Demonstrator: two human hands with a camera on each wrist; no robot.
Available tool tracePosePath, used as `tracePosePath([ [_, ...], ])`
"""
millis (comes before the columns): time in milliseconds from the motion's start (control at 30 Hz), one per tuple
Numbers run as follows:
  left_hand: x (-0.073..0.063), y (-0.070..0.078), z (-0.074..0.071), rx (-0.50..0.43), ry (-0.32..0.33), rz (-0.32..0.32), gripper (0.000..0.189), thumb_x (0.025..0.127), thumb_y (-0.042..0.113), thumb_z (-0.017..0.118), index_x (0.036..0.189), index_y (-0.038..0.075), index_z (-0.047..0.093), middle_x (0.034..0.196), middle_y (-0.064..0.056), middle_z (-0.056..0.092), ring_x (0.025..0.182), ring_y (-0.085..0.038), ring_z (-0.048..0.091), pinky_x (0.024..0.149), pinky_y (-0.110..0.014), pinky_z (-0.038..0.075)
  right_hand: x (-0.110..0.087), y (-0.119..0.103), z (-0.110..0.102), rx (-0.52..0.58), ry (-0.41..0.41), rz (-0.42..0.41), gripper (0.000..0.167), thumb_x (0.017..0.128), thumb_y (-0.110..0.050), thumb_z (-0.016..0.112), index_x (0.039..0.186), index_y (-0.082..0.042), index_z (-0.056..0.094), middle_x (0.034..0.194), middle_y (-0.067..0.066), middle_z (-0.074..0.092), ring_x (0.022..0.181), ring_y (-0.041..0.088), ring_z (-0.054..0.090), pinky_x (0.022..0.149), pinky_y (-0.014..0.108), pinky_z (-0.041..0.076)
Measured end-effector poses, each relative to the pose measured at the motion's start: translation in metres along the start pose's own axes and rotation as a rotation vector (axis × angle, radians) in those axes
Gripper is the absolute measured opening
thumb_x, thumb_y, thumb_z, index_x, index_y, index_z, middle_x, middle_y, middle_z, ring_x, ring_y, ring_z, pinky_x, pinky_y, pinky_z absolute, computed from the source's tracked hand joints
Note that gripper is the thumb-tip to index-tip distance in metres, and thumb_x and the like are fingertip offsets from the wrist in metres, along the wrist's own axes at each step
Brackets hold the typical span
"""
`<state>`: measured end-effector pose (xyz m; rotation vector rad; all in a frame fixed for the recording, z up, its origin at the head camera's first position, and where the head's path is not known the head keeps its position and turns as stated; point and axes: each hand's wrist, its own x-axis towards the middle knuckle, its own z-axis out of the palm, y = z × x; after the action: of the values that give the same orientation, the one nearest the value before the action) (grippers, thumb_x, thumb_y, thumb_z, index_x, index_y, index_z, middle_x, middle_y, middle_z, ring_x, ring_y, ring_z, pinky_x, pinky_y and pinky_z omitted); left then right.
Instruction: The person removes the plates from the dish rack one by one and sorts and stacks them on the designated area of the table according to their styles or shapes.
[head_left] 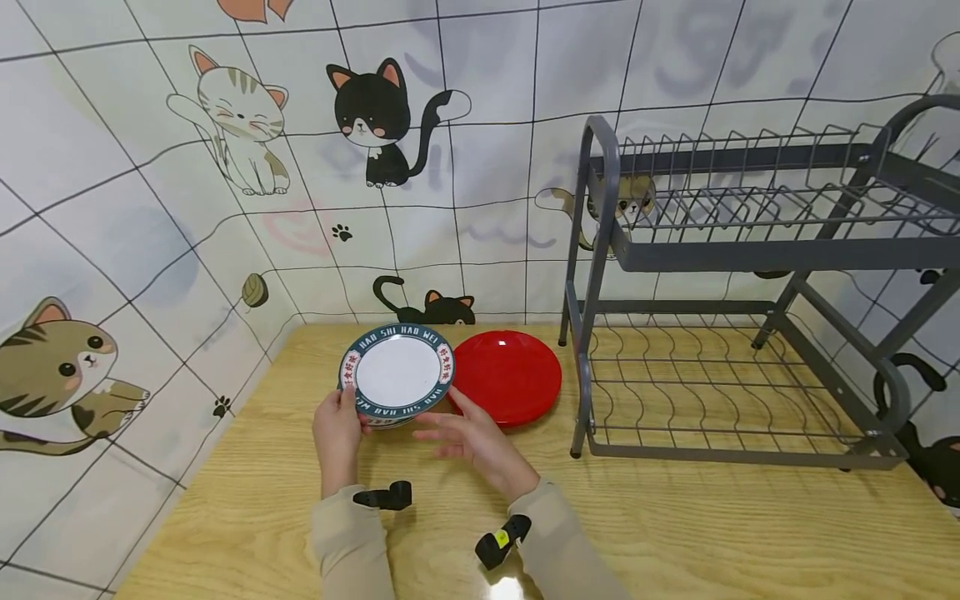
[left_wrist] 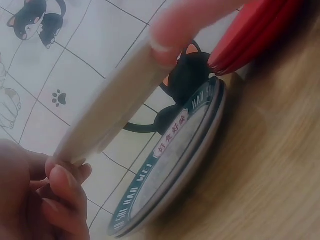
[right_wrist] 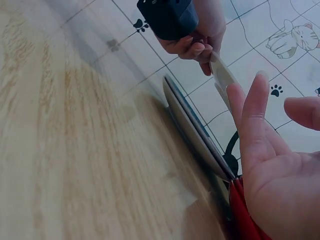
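Note:
A white plate with a dark teal lettered rim [head_left: 401,372] is held above the table. My left hand [head_left: 340,428] pinches its left edge, thumb on top and fingers below; the left wrist view shows its pale underside [left_wrist: 112,102]. At its right edge is my right hand [head_left: 477,439], fingers spread and fairly straight, a digit touching the rim. Beneath it, matching plates [left_wrist: 172,160] lie stacked on the table, mostly hidden in the head view. To the right lie red plates [head_left: 510,379]; layered rims show in the left wrist view.
A grey two-tier metal dish rack [head_left: 738,454] stands on the right of the wooden table [head_left: 247,500]. Walls covered in cat-pattern tiles [head_left: 495,167] rise behind and at left. Dark wrist cameras [head_left: 386,496] sit on both sleeves.

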<state>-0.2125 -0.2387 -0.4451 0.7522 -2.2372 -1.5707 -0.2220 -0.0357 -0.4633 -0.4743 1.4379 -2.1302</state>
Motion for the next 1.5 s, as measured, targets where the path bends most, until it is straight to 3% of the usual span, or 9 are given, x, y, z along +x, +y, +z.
tracePosePath([
  [333,0.006,-0.014,0.007,0.005,0.004,0.014,0.036,0.096,0.034,0.037,0.1,0.002,0.054,0.06,-0.005,0.05,0.044,-0.016,0.05,0.043,-0.026,0.041,0.0,0.007,-0.005,0.001,0.021,0.031,0.058,0.094,-0.017,0.044,0.143,-0.024,0.015,0.124,0.012,0.052,0.105,0.028,0.056,0.082,0.043,0.046],
  [633,0.007,-0.02,0.012,-0.003,0.041,0.003,0.036,0.096,0.034,0.038,0.1,0.003,0.055,0.059,-0.005,0.049,0.044,-0.017,0.05,0.043,-0.027,0.043,0.001,0.012,-0.01,0.015,-0.016,0.039,0.059,0.093,-0.017,0.044,0.143,-0.023,0.013,0.127,0.015,0.048,0.109,0.031,0.052,0.081,0.039,0.047],
  [833,0.009,-0.026,0.014,-0.005,0.059,-0.005,0.037,0.096,0.033,0.036,0.11,0.002,0.052,0.062,-0.006,0.049,0.045,-0.015,0.047,0.043,-0.026,0.042,0.002,0.014,-0.008,0.008,-0.005,0.057,0.062,0.092,-0.02,0.047,0.144,-0.022,0.013,0.127,0.013,0.048,0.109,0.03,0.053,0.079,0.037,0.049],
  [1033,0.009,-0.032,0.016,0.058,0.054,0.032,0.035,0.097,0.031,0.035,0.099,0.003,0.054,0.062,-0.005,0.047,0.046,-0.014,0.043,0.042,-0.026,0.037,0.003,0.019,-0.009,-0.011,0.012,0.073,0.059,0.091,-0.022,0.049,0.142,-0.018,0.019,0.127,0.013,0.048,0.111,0.032,0.05,0.081,0.04,0.047],
  [1267,0.01,-0.033,0.016,-0.02,0.059,-0.008,0.034,0.096,0.033,0.037,0.102,0.004,0.053,0.059,-0.004,0.047,0.044,-0.013,0.044,0.041,-0.025,0.038,0.005,0.021,-0.008,-0.01,0.005,0.065,0.059,0.092,-0.023,0.048,0.143,-0.018,0.019,0.128,0.011,0.048,0.111,0.031,0.05,0.081,0.039,0.048],
  [1500,0.01,-0.035,0.015,-0.068,0.076,-0.009,0.032,0.096,0.03,0.037,0.099,0.002,0.052,0.057,-0.003,0.046,0.041,-0.012,0.042,0.038,-0.025,0.037,0.008,0.023,-0.005,0.014,-0.022,0.064,0.059,0.093,-0.021,0.047,0.143,-0.018,0.016,0.131,0.01,0.045,0.114,0.029,0.048,0.082,0.039,0.047],
])
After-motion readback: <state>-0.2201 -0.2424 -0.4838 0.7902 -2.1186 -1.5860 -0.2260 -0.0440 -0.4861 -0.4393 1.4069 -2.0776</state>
